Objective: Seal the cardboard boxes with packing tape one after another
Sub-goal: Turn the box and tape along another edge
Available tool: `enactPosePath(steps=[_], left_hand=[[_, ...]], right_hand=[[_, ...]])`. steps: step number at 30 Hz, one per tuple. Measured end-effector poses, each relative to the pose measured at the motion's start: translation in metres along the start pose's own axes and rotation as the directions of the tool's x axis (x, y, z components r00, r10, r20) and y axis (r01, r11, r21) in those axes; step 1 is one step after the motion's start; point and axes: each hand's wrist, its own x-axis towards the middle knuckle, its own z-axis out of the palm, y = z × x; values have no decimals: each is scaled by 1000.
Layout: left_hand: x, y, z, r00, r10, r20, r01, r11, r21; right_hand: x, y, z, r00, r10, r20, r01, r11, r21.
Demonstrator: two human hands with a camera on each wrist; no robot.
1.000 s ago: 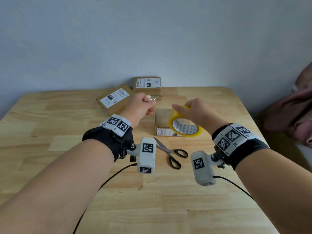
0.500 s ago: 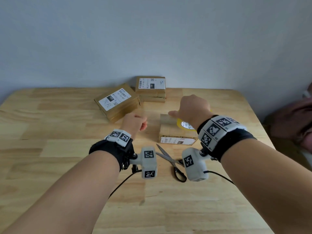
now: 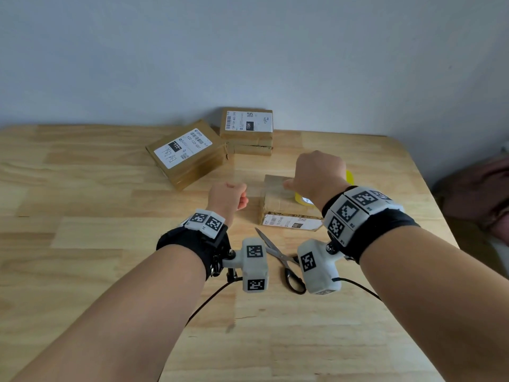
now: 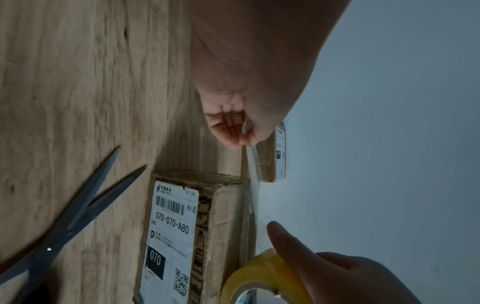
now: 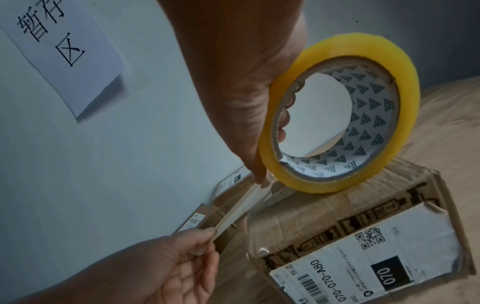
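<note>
Tape strip (image 5: 249, 205) taut between both hands over box (image 5: 324, 222) edge

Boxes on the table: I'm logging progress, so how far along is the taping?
Done: nothing clearly sealed. In hand: the right hand holds the tape roll on the near box, and the left hand pinches the strip stretched over its top, still uncut. Left: pressing it down, cutting with the scissors, then the two boxes behind, whose seams I can't judge.
</note>
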Motion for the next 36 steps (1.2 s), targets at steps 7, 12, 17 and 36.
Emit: enactPosePath(steps=[7, 12, 17, 36], left_hand=[[6, -8, 4, 999, 47, 16, -48, 996, 68], [10, -10, 13, 998, 65, -12, -63, 992, 111], [17, -16, 25, 998, 40, -37, -32, 982, 188], [9, 3, 40, 959, 213, 189, -258, 932, 255]], right_hand=[[6, -3, 4, 999, 5, -35, -6, 999, -34], [9, -2, 5, 999, 12, -32, -13, 1000, -14], [11, 0, 7, 999, 12, -35, -12, 1000, 7], [9, -1, 8, 998, 37, -58, -36, 999, 21]])
